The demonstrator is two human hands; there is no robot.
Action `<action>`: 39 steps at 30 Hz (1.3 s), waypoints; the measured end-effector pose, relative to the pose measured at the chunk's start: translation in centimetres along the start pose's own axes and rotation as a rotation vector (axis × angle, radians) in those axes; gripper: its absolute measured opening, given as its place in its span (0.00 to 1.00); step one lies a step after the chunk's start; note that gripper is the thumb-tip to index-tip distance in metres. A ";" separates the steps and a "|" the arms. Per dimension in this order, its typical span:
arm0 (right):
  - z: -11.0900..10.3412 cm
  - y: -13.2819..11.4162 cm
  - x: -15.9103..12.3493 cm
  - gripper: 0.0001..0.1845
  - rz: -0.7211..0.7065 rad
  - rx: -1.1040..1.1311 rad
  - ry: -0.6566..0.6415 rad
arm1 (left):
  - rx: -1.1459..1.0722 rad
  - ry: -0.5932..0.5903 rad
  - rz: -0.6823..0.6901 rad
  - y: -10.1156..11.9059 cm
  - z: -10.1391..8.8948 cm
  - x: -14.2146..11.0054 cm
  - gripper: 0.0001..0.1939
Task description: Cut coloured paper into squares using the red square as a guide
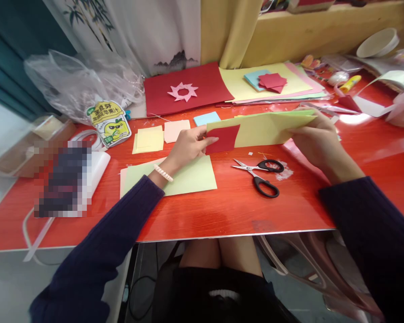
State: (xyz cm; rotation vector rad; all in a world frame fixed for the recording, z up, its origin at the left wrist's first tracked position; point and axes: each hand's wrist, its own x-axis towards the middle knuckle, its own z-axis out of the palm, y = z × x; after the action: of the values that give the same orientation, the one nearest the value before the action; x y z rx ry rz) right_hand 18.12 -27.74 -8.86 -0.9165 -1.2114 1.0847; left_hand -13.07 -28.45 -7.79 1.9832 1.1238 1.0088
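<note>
Between my two hands a long strip of yellow-green paper [256, 130] is held up above the table. My left hand [190, 146] pinches its left end together with a small red paper square [223, 138] that lies against the strip's near face. My right hand [314, 137] grips the strip's right end, where a brighter green edge shows. Below the strip, scissors [256, 168] with black handles lie spread on the table, beside some paper scraps [284, 171]. Under my left wrist are pale green sheets [191, 177], with a pink edge showing.
Behind my hands lie yellow squares [150, 139], pink squares [177, 130] and blue paper [207, 118]. A pink paper ring [182, 92] rests on a red sheet [155, 101]. Red squares [272, 82] top a coloured paper stack [299, 80]. A yellow pouch [111, 125] stands left.
</note>
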 end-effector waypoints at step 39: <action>0.6 -2.3 -0.5 0.17 0.112 0.128 -0.010 | -0.319 0.078 -0.240 1.7 -0.9 0.7 0.14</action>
State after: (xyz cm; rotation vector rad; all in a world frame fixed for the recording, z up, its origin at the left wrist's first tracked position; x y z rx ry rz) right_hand 17.86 -28.77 -6.70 -0.8893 -1.0955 1.2435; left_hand -12.89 -28.43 -5.76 1.5313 1.1317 1.0695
